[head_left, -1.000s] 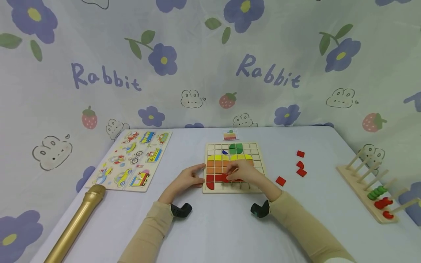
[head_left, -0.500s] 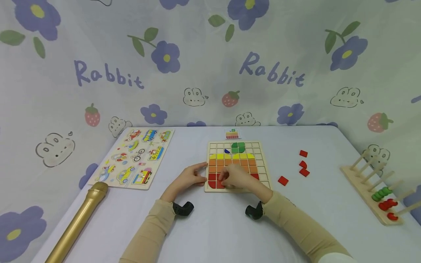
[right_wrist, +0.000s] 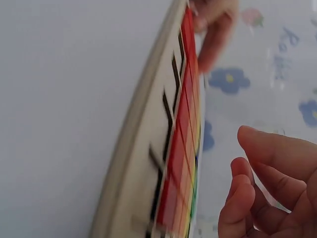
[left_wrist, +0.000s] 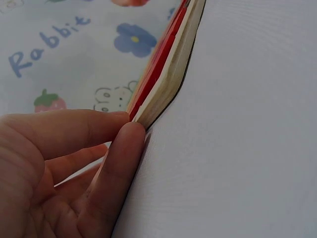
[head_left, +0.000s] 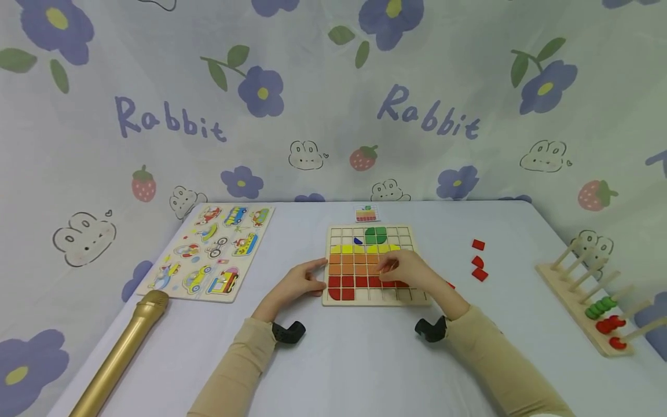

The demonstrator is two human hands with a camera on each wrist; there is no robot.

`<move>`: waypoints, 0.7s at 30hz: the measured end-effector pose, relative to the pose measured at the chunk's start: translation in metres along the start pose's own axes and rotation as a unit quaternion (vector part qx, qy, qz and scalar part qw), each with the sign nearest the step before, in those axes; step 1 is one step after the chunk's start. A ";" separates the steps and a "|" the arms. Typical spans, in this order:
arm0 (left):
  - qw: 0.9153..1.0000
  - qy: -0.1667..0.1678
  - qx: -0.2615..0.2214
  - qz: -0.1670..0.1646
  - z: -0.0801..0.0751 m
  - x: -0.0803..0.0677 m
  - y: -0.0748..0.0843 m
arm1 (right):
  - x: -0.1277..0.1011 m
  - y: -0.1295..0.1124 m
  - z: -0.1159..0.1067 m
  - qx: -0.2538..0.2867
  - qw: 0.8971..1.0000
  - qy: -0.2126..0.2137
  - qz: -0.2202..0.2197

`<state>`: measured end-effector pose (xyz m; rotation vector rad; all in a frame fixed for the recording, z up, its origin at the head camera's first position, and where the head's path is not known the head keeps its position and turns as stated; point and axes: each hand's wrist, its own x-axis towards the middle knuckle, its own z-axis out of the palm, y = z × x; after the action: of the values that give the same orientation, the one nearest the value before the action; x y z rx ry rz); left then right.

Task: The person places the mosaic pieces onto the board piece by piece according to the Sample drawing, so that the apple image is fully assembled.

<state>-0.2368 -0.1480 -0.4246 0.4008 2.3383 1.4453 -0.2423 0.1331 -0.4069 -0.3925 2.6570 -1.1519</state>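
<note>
A wooden grid board (head_left: 365, 302) lies on the white table. Green, yellow, orange and red tiles fill part of it, plus a small blue piece (head_left: 358, 241). A red tile (head_left: 348, 294) sits beside a rounded red tile (head_left: 334, 294) in the nearest row. My left hand (head_left: 296, 282) touches the board's left edge with thumb and index fingertips, fingers fairly straight. My right hand (head_left: 409, 271) hovers over the board's right part, fingers loosely bent; the right wrist view shows its fingers (right_wrist: 262, 148) apart and holding nothing.
Red tiles (head_left: 478, 245) lie right of the board, one partly behind my right wrist. A small pattern card (head_left: 367, 214) is beyond the board. A vehicle puzzle (head_left: 208, 255) and gold microphone (head_left: 125, 347) are at left. A pegged bead rack (head_left: 581, 310) stands at far right.
My right hand brought a red tile left into the nearest row, let go of it, and moved back rightward. My left hand stayed at the board's edge.
</note>
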 end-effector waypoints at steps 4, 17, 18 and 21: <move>1.000 0.010 0.006 -0.004 0.001 0.008 -0.013 | -0.015 0.024 -0.028 -0.004 0.999 0.027 0.023; 0.999 0.020 0.019 -0.017 0.002 0.012 -0.023 | -0.047 0.071 -0.062 -0.025 0.993 -0.015 0.118; 0.999 0.021 0.020 -0.019 0.002 0.012 -0.023 | -0.048 0.073 -0.061 -0.036 0.992 -0.016 0.124; 0.999 0.021 0.019 -0.017 0.002 0.013 -0.024 | -0.047 0.077 -0.060 -0.052 0.989 -0.001 0.142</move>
<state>-0.2486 -0.1509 -0.4490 0.3414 2.3968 1.4083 -0.2279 0.2404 -0.4189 -0.0286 2.6670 -0.9284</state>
